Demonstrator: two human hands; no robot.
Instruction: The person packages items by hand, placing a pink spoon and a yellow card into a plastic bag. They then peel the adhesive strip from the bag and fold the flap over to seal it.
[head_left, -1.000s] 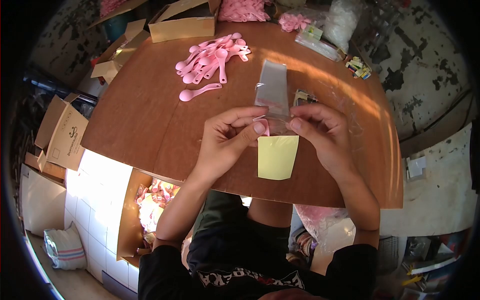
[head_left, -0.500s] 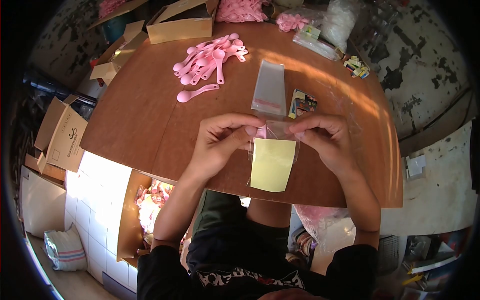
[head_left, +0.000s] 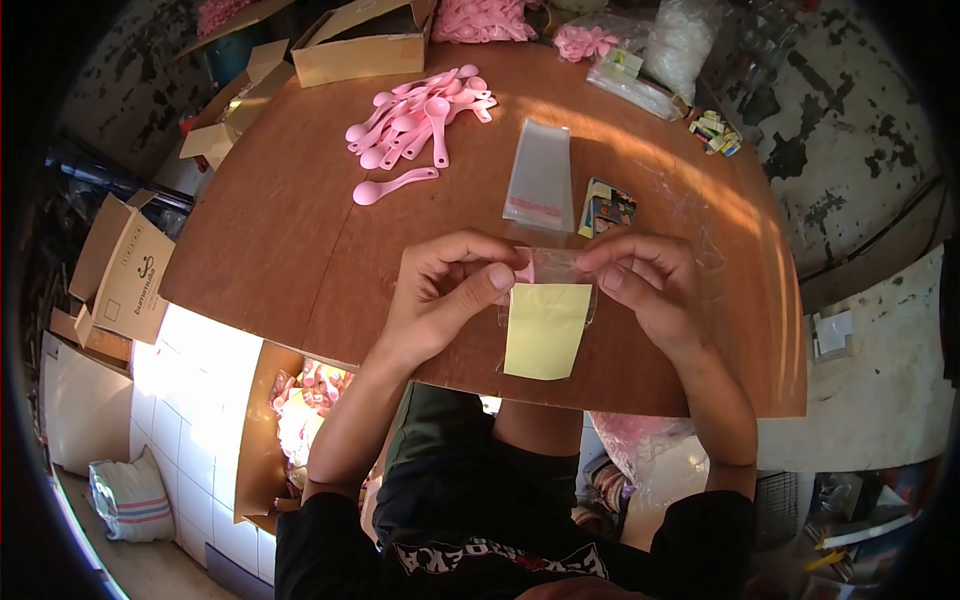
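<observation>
Between my hands is a clear plastic bag (head_left: 555, 262) with a pale yellow card (head_left: 546, 330) in it and a bit of pink showing at its upper left. My left hand (head_left: 450, 290) pinches the bag's top left corner. The top right corner is pinched by my right hand (head_left: 645, 285). Just beyond lies a stack of clear bags (head_left: 540, 172), with a small pile of printed cards (head_left: 608, 207) to its right. Farther left are a heap of pink spoons (head_left: 415, 120) and a single pink spoon (head_left: 396, 186).
On the wooden table (head_left: 270, 230), an open carton (head_left: 362, 48) stands at the back left. Pink items in plastic (head_left: 484, 18) and small boxes (head_left: 714, 133) are along the far side. Below the left edge, a carton (head_left: 262, 430) holds packed items.
The top edge of the bag has been drawn flatter between my hands. The yellow card has shifted slightly, and my right thumb has lifted off the bag a little.
</observation>
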